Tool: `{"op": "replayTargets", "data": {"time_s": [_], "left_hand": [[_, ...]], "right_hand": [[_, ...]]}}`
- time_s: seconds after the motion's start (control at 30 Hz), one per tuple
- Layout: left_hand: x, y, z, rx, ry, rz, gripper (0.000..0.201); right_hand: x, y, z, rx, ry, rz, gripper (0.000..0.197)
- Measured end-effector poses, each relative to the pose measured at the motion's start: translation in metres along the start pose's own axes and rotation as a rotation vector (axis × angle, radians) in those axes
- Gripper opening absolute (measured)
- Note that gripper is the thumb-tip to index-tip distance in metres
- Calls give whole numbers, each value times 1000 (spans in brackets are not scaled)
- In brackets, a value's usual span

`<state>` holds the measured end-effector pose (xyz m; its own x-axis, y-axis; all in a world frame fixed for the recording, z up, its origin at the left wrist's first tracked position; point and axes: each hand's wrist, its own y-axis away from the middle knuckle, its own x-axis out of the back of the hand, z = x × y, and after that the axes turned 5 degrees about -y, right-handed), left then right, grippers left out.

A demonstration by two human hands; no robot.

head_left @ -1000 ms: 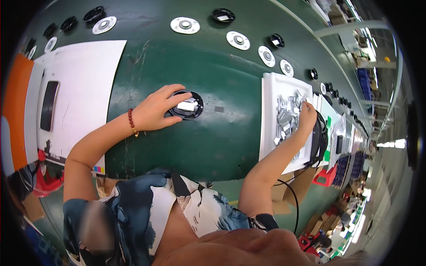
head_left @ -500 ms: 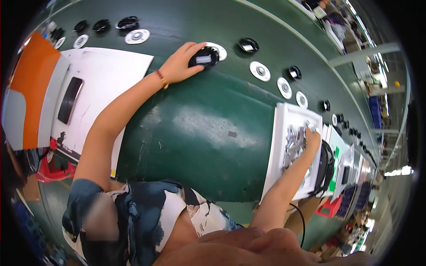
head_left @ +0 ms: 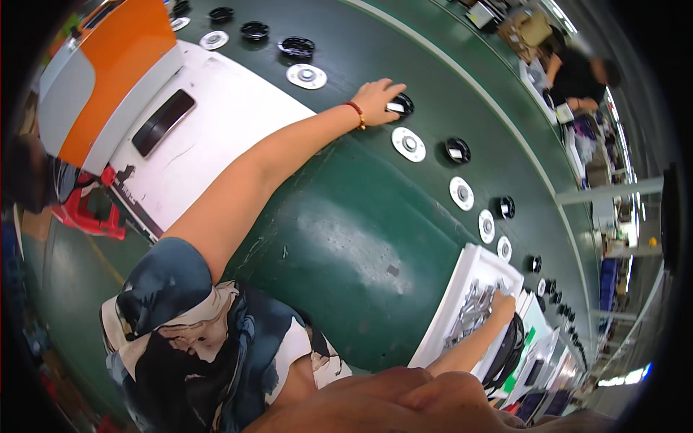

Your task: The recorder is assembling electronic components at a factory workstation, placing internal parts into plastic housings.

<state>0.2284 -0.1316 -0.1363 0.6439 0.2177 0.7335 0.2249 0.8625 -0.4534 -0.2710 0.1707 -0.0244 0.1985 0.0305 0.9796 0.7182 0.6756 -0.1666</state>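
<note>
Cupping a black disc with the left hand, the right hand at the tray

The black disc lies on the long green strip beyond the table, a white label on its top. The left hand is half spread, fingers over the disc's far edge and thumb by its near edge; whether it grips or only touches, I cannot tell. A beaded bracelet circles that wrist. Just nearer the table sits a white oval plate with a round centre, and more plates and black discs run along the strip to both sides.

On the right, the white tray holds a heap of silver metal pieces. The right hand's fingers are bunched at the heap; I cannot tell if they pinch a piece. A coil of black cable lies beside the tray.

To the left, a dark phone rests on a white board, near an orange and grey box. Below that stands a red stool. Across the strip, at upper right, a person in dark clothes is at another bench.
</note>
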Motion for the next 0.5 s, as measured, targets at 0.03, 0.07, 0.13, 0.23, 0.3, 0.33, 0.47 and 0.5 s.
{"op": "replayTargets", "data": {"time_s": [0.03,0.07,0.13,0.23,0.3,0.33,0.47,0.5], "left_hand": [[9,3,6,1,-86,17,69],[15,5,2,-39,-97,104,60],[41,5,-18,26,-214,124,51],[85,11,-72,191,-475,189,23],[106,24,-114,275,-552,207,15],[105,22,-122,308,-566,148,18],[118,39,-156,408,-667,20,24],[116,41,-163,392,-667,5,25]], "right_hand": [[7,5,-1,26,-21,-2,45],[7,6,0,30,-60,43,45],[18,15,-3,96,-396,41,37],[42,55,-31,219,-772,-29,29],[40,88,-58,393,-850,-66,23],[52,117,-76,261,-883,-278,23],[21,178,-136,562,-766,-150,18],[16,186,-143,577,-732,-155,16]]}}
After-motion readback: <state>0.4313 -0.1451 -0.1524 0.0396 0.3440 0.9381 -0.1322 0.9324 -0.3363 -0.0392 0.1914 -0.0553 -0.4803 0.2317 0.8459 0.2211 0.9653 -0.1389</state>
